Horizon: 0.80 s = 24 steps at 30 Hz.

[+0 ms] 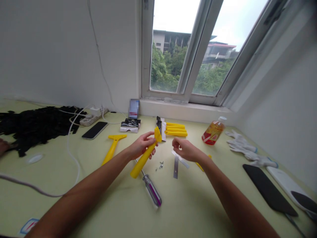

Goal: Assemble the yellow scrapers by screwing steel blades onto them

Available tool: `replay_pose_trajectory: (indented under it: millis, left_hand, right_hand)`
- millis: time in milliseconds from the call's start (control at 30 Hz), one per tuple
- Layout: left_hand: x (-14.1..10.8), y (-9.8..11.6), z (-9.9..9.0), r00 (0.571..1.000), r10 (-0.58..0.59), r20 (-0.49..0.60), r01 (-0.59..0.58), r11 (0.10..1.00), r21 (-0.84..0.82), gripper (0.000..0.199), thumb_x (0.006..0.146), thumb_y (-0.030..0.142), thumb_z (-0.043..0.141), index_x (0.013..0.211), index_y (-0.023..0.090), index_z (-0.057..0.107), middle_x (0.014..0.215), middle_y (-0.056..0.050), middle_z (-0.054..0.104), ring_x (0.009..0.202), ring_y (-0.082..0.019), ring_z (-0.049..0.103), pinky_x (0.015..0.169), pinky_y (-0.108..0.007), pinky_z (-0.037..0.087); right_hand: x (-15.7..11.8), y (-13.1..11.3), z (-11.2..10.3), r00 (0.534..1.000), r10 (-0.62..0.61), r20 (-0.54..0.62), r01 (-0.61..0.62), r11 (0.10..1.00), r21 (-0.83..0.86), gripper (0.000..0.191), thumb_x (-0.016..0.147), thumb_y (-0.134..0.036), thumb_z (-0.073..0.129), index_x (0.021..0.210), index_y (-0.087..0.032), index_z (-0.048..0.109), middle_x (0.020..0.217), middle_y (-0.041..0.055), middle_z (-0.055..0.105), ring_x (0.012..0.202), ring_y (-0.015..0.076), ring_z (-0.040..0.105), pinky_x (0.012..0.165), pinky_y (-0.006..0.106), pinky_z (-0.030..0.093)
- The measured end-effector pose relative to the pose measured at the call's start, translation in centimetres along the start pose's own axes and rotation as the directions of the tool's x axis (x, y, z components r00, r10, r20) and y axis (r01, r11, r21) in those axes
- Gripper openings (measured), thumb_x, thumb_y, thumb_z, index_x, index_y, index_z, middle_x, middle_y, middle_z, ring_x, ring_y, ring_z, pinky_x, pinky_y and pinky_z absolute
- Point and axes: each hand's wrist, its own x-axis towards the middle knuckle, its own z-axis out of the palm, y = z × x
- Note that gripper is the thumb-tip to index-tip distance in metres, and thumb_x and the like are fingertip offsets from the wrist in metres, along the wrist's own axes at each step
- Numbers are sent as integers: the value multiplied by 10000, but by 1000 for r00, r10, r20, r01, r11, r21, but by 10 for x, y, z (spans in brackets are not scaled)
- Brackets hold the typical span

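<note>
My left hand (pixel 143 145) is closed around a yellow plastic scraper handle (pixel 145 158), its head tilted up and its round end pointing down toward me. Right of it, my right hand (pixel 184 148) hovers with fingers curled together; whatever may be between them is hidden. Just beneath that hand lie a flat metal blade (pixel 175 168) and a pale strip (pixel 183 161). Several small screws (pixel 160 164) are scattered between my hands. A screwdriver (pixel 152 191) with a clear and purple grip lies below the held handle, its shaft partly covered.
Another yellow scraper (pixel 113 148) lies left, with several yellow handles (pixel 175 129) at the back. A bottle (pixel 213 131), white gloves (pixel 247 150) and a black pad (pixel 268 188) are right. Left are a phone (pixel 94 130), a power strip (pixel 90 119), black strips (pixel 44 124) and another person's hand (pixel 3 146).
</note>
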Motion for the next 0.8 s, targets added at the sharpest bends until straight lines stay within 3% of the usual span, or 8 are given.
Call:
replay_pose_trajectory:
  millis: [67,167,267,367,500,600,667,800]
  left_hand:
    - [1,0,0,998,30,-62,-27,998,48,485,787,418,711,1176,230,491,871,-20,583,538,-131,611,431,-257,500]
    - [3,-1,-1,986,59,-153,-47,995,84,496,781,417,720,1174,223,489,838,-9,584,488,-122,594,402,-239,469]
    - [4,-2,-1,980,75,-184,-58,994,96,484,779,416,721,1156,211,498,826,-8,591,471,-118,588,394,-238,464]
    - [8,-1,2,977,90,-195,-73,993,90,478,772,408,732,1148,210,513,817,-6,604,462,-115,584,385,-234,460]
    - [23,12,16,959,134,-250,-127,991,45,498,734,392,770,1134,206,540,794,-5,619,450,-122,589,384,-247,468]
    - [36,32,29,923,182,-339,-185,982,26,482,721,347,783,1119,192,558,749,5,606,430,-122,579,372,-243,458]
    - [42,45,35,899,220,-378,-229,973,23,451,734,327,773,1111,191,564,738,9,600,421,-114,571,373,-237,455]
    - [46,58,36,875,272,-401,-281,959,36,420,753,334,754,1106,203,567,748,11,606,411,-99,559,381,-232,456]
  right_hand:
    - [1,4,-1,1000,13,-11,-13,1000,18,52,838,-162,518,880,-191,530,838,32,626,741,151,559,677,269,440]
    - [4,1,14,999,2,38,-4,999,40,65,796,-134,554,813,-196,559,806,18,638,722,146,565,651,255,434]
    - [9,-9,35,997,2,80,-6,999,50,113,761,-89,560,761,-198,588,758,4,643,672,135,557,614,242,416]
    - [13,-17,40,996,24,82,-27,999,42,115,773,-93,571,776,-199,614,775,10,660,700,139,577,654,251,429]
    - [8,-5,11,993,90,76,-90,996,-5,93,842,-181,575,911,-217,626,943,25,694,839,149,621,757,265,460]
    - [-5,22,-26,971,235,53,-229,969,-92,128,857,-209,561,975,-201,609,1021,67,695,855,168,635,761,291,474]
    - [-15,40,-46,936,347,64,-334,929,-157,155,820,-225,603,969,-182,604,967,92,706,809,192,642,712,308,482]
    - [-25,49,-53,885,416,207,-381,905,-191,222,716,-223,701,920,-189,622,897,71,720,738,196,659,613,279,485]
